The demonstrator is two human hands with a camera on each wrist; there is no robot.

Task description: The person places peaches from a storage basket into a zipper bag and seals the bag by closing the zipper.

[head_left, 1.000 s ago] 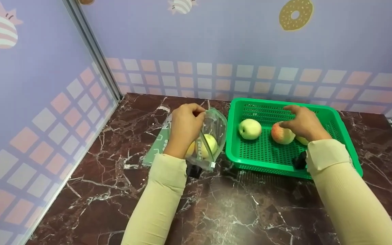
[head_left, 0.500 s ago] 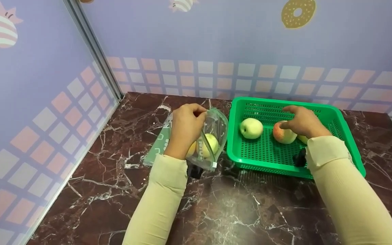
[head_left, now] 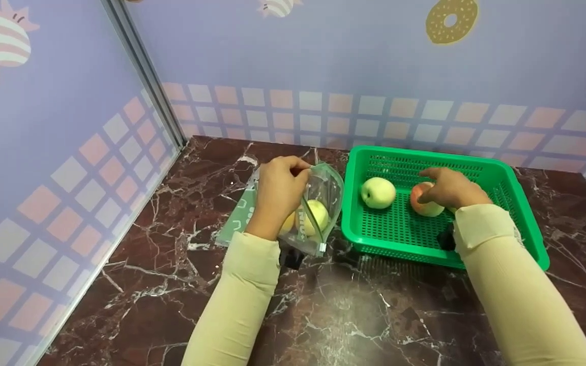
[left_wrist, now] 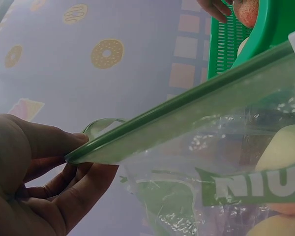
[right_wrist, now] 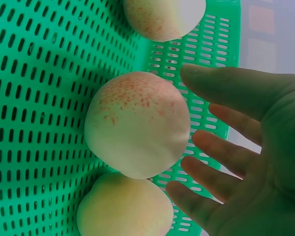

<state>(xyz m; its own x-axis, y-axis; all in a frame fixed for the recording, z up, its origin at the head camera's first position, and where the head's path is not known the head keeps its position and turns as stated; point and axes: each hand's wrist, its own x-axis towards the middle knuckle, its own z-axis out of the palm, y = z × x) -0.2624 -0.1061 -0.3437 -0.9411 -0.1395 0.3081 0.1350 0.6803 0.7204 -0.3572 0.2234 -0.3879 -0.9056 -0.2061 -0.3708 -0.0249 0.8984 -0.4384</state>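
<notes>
My left hand [head_left: 279, 193] pinches the top edge of a clear zip-top bag [left_wrist: 182, 105] with green print, between thumb and fingers. Through its plastic show several pale fruits [head_left: 318, 216]. The white zip slider [head_left: 322, 248] sits at the near end of the seal. On the other side, my right hand [head_left: 453, 187] is over the green basket [head_left: 350, 203], fingers spread and empty. In the right wrist view its fingertips are close beside a round pale fruit [right_wrist: 137, 125] with a red-speckled blush. More fruits lie near it, one paler and yellowish [right_wrist: 125, 206].
One pale yellow-green fruit [head_left: 378, 193] lies at the basket's left side. The basket stands right of the bag on a dark red marbled tabletop [head_left: 344, 305]. A lilac back wall [head_left: 293, 56] and a side panel [head_left: 69, 91] enclose the table at back and left.
My right hand has lowered slightly toward the red-blushed fruit, its thumb now overlapping it more. My left hand keeps its pinch on the bag. The head view has shifted slightly.
</notes>
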